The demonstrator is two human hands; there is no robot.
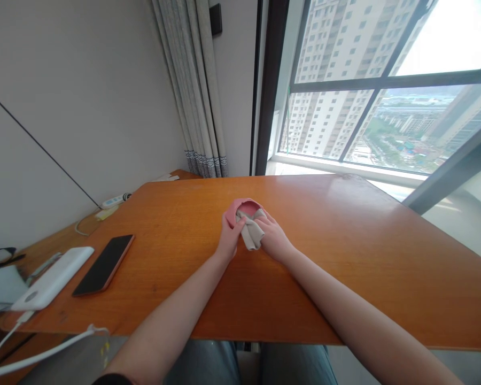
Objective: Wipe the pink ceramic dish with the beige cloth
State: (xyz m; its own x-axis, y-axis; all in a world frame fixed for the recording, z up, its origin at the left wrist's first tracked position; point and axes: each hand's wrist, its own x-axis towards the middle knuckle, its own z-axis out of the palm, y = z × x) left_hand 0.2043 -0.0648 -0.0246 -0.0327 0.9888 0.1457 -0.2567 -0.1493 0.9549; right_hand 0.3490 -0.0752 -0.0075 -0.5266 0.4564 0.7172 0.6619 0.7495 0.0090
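Observation:
Over the middle of the table, my left hand (229, 236) grips the left side of a pink bowl-shaped thing (233, 209), tilted so its hollow faces me. My right hand (276, 237) is closed on a light grey cloth (251, 233) at the bowl's right edge. Part of the cloth is tucked inside the pink hollow, and the rest hangs down between my hands. My left thumb also rests against the cloth. The fingers behind the bowl are hidden.
On the wooden table (164, 214), a dark phone (104, 266) and a white power bank (53, 279) with a white cable (44, 354) lie to the left. A power strip (114, 201) sits by the wall. A large window (377, 85) stands beyond the right side.

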